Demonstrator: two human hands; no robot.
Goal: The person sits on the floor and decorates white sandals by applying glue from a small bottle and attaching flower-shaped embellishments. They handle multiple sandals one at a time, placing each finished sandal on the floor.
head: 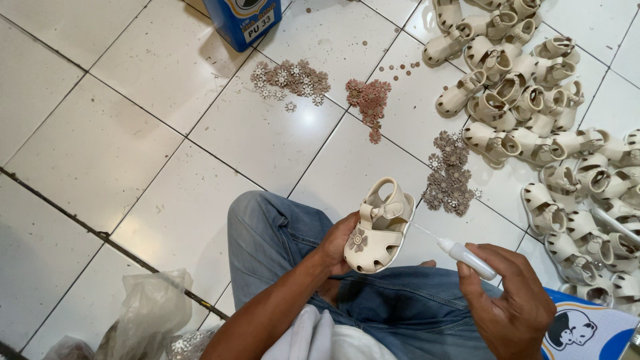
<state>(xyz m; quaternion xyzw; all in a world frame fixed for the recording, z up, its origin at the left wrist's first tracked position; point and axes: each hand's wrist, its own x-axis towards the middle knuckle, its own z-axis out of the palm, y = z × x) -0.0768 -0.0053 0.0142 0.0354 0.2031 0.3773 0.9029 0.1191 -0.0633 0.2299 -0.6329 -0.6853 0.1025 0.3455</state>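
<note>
I see my left hand closed around the side of a small cream sandal, holding it up over my knee with a brown flower stuck on its toe. My right hand is just to the right of it, fingers wrapped tight on a little white glue bottle whose thin tip points at the sandal without touching it. On the tiled floor beyond, flower heaps lie beside a pile of sandals toward the far right corner

Bare tiles left; sandal pile and flower heaps crowding right.
</note>
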